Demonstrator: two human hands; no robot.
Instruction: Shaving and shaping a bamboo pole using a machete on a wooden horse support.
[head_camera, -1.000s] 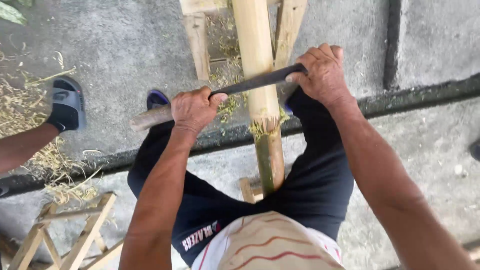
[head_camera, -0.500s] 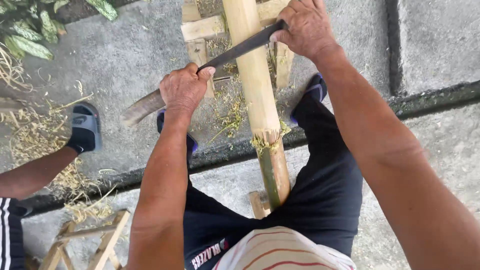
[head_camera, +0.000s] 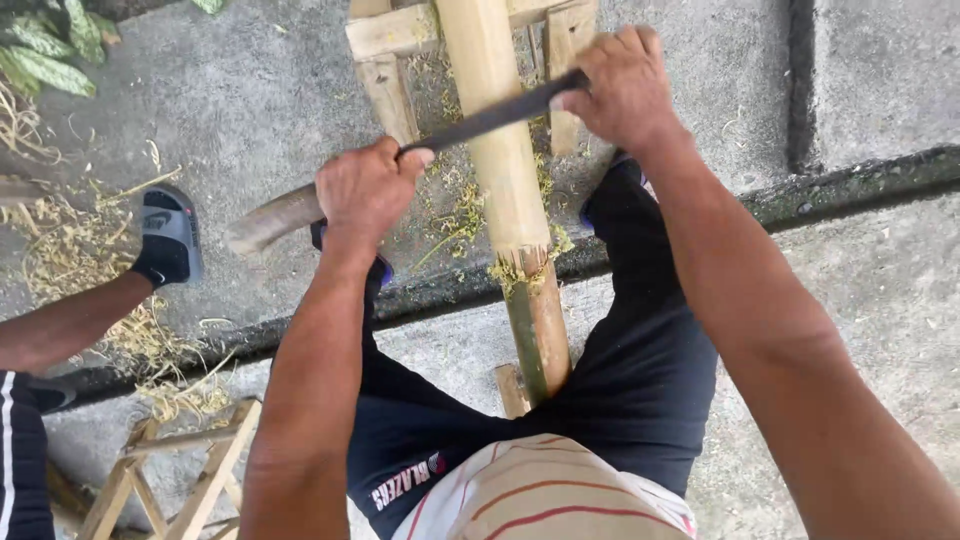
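A pale bamboo pole (head_camera: 495, 150) runs between the person's legs. A dark blade (head_camera: 480, 120) lies across it; left hand (head_camera: 365, 190) clamps its wooden handle, right hand (head_camera: 620, 85) clamps its tip.

Smooth pale bamboo pole (head_camera: 497, 150), dark matt metal blade (head_camera: 490, 118), rough concrete ground (head_camera: 250, 110)

Outdoor work yard, concrete ground (head_camera: 250, 110), bamboo shavings (head_camera: 70, 250)
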